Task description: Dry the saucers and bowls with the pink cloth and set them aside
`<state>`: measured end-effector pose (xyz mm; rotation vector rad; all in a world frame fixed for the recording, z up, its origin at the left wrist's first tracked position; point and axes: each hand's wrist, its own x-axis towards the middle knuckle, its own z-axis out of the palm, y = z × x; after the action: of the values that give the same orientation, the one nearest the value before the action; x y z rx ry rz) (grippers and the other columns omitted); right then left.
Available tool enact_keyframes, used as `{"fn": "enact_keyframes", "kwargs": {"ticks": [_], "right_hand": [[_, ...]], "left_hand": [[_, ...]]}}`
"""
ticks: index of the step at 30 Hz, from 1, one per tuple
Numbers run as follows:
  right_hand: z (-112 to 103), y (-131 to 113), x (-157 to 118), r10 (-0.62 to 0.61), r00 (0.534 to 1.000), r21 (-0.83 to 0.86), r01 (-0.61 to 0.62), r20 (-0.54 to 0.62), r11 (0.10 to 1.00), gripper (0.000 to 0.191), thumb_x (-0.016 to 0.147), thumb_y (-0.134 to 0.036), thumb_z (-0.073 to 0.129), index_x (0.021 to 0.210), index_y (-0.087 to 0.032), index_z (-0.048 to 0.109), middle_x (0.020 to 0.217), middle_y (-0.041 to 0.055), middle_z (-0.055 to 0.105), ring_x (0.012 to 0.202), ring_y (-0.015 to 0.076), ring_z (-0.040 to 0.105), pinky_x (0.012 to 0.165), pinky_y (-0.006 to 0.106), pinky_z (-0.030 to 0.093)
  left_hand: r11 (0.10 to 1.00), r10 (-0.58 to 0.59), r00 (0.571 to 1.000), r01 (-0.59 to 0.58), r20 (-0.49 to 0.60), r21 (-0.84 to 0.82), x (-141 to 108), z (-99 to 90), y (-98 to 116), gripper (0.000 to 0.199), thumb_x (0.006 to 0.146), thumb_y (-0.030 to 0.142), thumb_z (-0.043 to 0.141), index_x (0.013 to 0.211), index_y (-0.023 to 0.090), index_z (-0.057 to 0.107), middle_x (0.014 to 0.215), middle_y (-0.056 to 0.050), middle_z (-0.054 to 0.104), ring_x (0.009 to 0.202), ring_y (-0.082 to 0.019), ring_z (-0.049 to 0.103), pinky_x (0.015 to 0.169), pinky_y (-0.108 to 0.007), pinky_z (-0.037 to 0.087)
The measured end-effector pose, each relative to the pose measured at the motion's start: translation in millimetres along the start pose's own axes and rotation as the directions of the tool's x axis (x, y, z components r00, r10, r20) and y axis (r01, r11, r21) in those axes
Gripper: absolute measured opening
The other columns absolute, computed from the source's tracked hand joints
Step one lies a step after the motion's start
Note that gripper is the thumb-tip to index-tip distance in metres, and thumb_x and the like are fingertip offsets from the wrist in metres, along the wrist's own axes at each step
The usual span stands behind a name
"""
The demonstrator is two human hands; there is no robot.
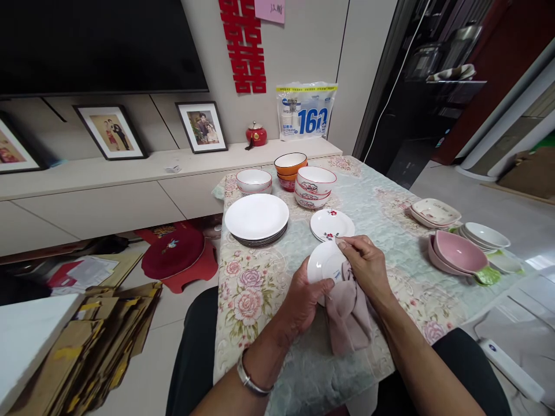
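Note:
A small white plate (323,258) is held up over the near part of the table, its underside with a blue mark facing me. My left hand (302,293) grips its left edge, thumb across the plate. On the upper right rim my right hand (366,266) pinches the plate with a pinkish cloth (349,323), which drapes down below both hands. Just beyond lies a short stack of white plates with red flowers (332,222). Farther left is a stack topped by a large white plate (256,216).
Stacked white bowls (315,180), orange bowls (290,163) and another white bowl (254,180) stand at the table's back. Pink dishes (462,252), small white bowls (485,236) and squarish dishes (436,211) sit right. A red stool (177,254) and flattened cardboard (108,341) lie left.

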<state>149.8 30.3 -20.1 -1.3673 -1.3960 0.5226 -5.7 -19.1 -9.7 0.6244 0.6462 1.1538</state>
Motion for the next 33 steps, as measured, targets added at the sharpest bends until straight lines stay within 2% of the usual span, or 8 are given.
{"fn": "enact_keyframes", "kwargs": {"ticks": [5,10,12,15,17,25,28,33], "right_hand": [[1,-19,-7,-0.171,0.982,-0.073,0.176,0.076,0.982,0.013,0.087,-0.032,0.063,0.088,-0.023,0.073,0.090,0.0041,0.071,0.086,0.0205,0.065,0.080,0.035,0.048],[5,-38,-13,-0.362,0.886,-0.076,0.398,0.291,0.914,0.012,0.090,-0.026,0.060,0.087,-0.024,0.072,0.084,0.0039,0.071,0.087,0.0216,0.063,0.084,0.037,0.047],[3,-34,-10,-0.334,0.901,-0.079,0.368,0.277,0.926,0.013,0.090,-0.027,0.060,0.087,-0.024,0.072,0.086,0.0046,0.071,0.088,0.0219,0.063,0.083,0.037,0.047],[-2,-19,-3,-0.156,0.978,-0.092,0.170,0.141,0.981,0.011,0.088,-0.030,0.063,0.090,-0.022,0.070,0.088,0.0048,0.070,0.084,0.0213,0.063,0.078,0.035,0.048],[-3,-14,-2,-0.070,0.993,-0.112,0.080,0.092,0.990,0.012,0.086,-0.032,0.065,0.089,-0.021,0.069,0.087,0.0041,0.070,0.080,0.0206,0.063,0.075,0.034,0.048],[6,-35,-15,-0.327,0.916,-0.102,0.357,0.230,0.928,0.013,0.091,-0.026,0.058,0.086,-0.022,0.070,0.086,0.0052,0.061,0.084,0.0188,0.060,0.078,0.033,0.048],[1,-28,-9,-0.276,0.913,-0.102,0.318,0.300,0.943,0.013,0.091,-0.028,0.059,0.087,-0.023,0.070,0.083,0.0039,0.062,0.083,0.0188,0.060,0.075,0.032,0.048],[-1,-24,-8,-0.205,0.937,-0.196,0.266,0.282,0.944,0.013,0.091,-0.030,0.059,0.086,-0.022,0.068,0.086,0.0047,0.067,0.084,0.0206,0.061,0.077,0.035,0.046]], "left_hand": [[0.999,-0.034,0.999,0.033,0.015,0.032,-1,0.9,1,0.060,0.063,0.010,0.075,0.121,0.016,0.062,0.099,-0.005,0.071,0.086,-0.019,0.062,0.080,-0.031,0.047],[0.995,-0.033,0.998,0.027,0.062,0.097,-1,0.3,-3,0.052,0.064,0.011,0.079,0.113,0.018,0.065,0.094,-0.002,0.069,0.085,-0.017,0.059,0.080,-0.029,0.045],[0.994,-0.041,0.997,0.034,0.059,0.103,-1,0.5,-3,0.051,0.064,0.012,0.079,0.112,0.018,0.066,0.094,-0.002,0.069,0.085,-0.017,0.059,0.080,-0.030,0.045],[0.995,-0.039,0.996,0.032,0.079,0.095,-2,0.5,-2,0.054,0.065,0.012,0.075,0.117,0.018,0.064,0.100,-0.004,0.069,0.089,-0.020,0.059,0.083,-0.032,0.046],[0.995,-0.036,0.994,0.026,0.099,0.099,-2,0.0,-1,0.056,0.065,0.011,0.074,0.120,0.017,0.063,0.102,-0.005,0.069,0.091,-0.020,0.059,0.082,-0.032,0.046],[0.990,-0.053,0.996,0.043,0.075,0.134,-3,0.9,-2,0.047,0.066,0.013,0.079,0.110,0.016,0.065,0.095,-0.003,0.067,0.085,-0.017,0.057,0.078,-0.029,0.044],[0.991,-0.064,0.996,0.056,0.063,0.121,-2,1.0,-1,0.048,0.065,0.013,0.077,0.111,0.017,0.065,0.095,-0.003,0.068,0.086,-0.018,0.058,0.079,-0.030,0.045],[0.989,-0.088,0.995,0.081,0.052,0.127,-2,-1.0,-3,0.050,0.064,0.013,0.076,0.112,0.016,0.065,0.094,-0.004,0.069,0.086,-0.020,0.059,0.078,-0.032,0.046]]}}
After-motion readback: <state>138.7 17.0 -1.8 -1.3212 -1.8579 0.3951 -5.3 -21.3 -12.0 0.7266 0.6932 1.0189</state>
